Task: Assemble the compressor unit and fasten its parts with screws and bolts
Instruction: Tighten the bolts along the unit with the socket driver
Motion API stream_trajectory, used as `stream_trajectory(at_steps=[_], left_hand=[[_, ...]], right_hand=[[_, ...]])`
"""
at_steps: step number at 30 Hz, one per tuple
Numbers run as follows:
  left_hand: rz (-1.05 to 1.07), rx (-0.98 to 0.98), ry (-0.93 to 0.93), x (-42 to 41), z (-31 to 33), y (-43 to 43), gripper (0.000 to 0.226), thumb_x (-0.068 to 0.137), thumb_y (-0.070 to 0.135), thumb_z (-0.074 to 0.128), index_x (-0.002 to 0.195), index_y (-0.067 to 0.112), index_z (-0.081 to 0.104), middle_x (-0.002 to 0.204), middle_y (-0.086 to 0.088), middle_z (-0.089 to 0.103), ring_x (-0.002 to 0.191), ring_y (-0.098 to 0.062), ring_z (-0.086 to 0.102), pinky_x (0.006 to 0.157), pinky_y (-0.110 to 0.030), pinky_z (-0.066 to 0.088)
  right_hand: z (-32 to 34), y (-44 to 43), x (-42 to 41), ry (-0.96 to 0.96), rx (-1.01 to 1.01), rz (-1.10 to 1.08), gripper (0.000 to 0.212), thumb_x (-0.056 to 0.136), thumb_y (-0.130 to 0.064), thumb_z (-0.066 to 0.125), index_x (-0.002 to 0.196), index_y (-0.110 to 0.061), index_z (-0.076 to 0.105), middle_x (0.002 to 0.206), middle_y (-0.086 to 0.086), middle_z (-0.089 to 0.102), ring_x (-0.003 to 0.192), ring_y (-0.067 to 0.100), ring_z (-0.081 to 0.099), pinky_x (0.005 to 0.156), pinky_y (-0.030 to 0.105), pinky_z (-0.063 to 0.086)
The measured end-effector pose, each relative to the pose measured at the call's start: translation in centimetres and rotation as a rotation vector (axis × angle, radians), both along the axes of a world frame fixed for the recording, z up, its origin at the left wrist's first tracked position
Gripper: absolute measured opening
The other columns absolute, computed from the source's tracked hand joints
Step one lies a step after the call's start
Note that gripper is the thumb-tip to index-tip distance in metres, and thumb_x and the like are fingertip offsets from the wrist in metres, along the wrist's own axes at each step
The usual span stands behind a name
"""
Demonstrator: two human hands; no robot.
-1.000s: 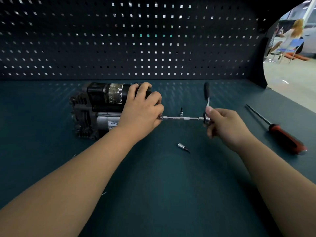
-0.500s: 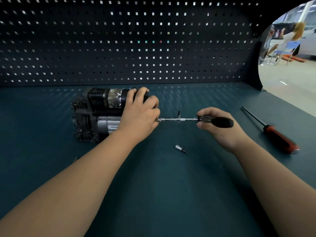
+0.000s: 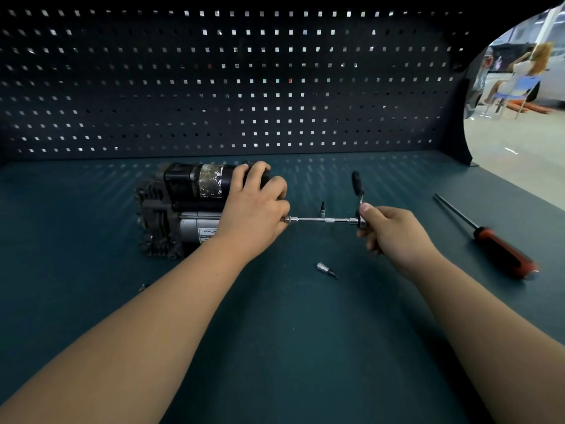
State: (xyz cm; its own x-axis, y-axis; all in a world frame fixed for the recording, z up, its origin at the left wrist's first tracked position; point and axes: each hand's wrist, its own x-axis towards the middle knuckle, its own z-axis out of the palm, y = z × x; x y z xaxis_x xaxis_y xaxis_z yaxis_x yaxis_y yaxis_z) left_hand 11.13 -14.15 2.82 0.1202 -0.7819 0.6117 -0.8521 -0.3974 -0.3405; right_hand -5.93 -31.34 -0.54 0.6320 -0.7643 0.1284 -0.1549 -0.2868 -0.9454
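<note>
The compressor unit [image 3: 180, 206], black motor above a silver cylinder, lies on its side at the left of the bench. My left hand [image 3: 255, 209] grips its right end. A ratchet wrench [image 3: 356, 186] with a long steel extension bar [image 3: 324, 220] runs from the compressor's right end to my right hand [image 3: 394, 235], which grips the ratchet head. The black handle points up and away from me. The bar's tip is hidden behind my left hand.
One socket bit [image 3: 322, 208] stands upright behind the bar; another [image 3: 326, 268] lies in front of it. A red-handled screwdriver [image 3: 495, 246] lies at the right. A small screw [image 3: 142, 287] rests at the front left. The pegboard wall [image 3: 244, 87] backs the dark bench [image 3: 290, 347].
The ratchet handle has swung from pointing right along the bar back up to pointing away from me. My left hand has stayed on the compressor.
</note>
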Motion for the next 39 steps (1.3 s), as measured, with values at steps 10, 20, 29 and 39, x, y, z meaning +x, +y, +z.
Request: stream_trajectory(at_steps=[10,20,29,39], left_hand=[[0.047,0.016,0.016,-0.2,0.1,-0.1,0.014,0.075,0.031,0.075,0.07,0.019,0.073,0.092,0.002,0.058,0.113,-0.04,0.049,0.104,-0.055,0.031],[0.043,0.009,0.005,-0.2,0.0,-0.1,0.013,0.072,0.031,0.076,0.07,0.018,0.074,0.092,0.001,0.06,0.113,-0.04,0.051,0.103,-0.056,0.034],[0.015,0.012,0.012,-0.2,0.0,0.0,0.012,0.075,0.029,0.075,0.07,0.017,0.074,0.092,0.001,0.059,0.114,-0.042,0.05,0.103,-0.056,0.032],[-0.102,-0.084,-0.05,-0.4,-0.8,0.9,0.011,0.072,0.027,0.074,0.065,0.019,0.073,0.084,0.003,0.058,0.11,-0.04,0.053,0.099,-0.049,0.031]], right_hand=[[0.3,-1.0,-0.9,-0.126,-0.085,0.205,0.025,0.081,0.001,0.071,0.09,-0.022,0.068,0.101,0.01,0.071,0.089,0.017,0.064,0.087,0.033,0.049],[-0.1,-0.7,-0.1,0.086,0.081,0.069,0.044,0.093,-0.049,0.051,0.076,-0.01,0.061,0.058,0.002,0.065,0.045,0.023,0.058,0.056,0.03,0.049],[-0.2,-1.5,-0.2,-0.189,0.156,0.263,0.016,0.082,-0.006,0.069,0.081,-0.022,0.07,0.083,-0.001,0.069,0.075,0.015,0.067,0.07,0.025,0.055],[0.4,-1.3,-0.8,-0.162,0.226,0.282,0.003,0.092,-0.007,0.061,0.092,-0.008,0.064,0.083,0.006,0.072,0.072,0.019,0.071,0.06,0.023,0.055]])
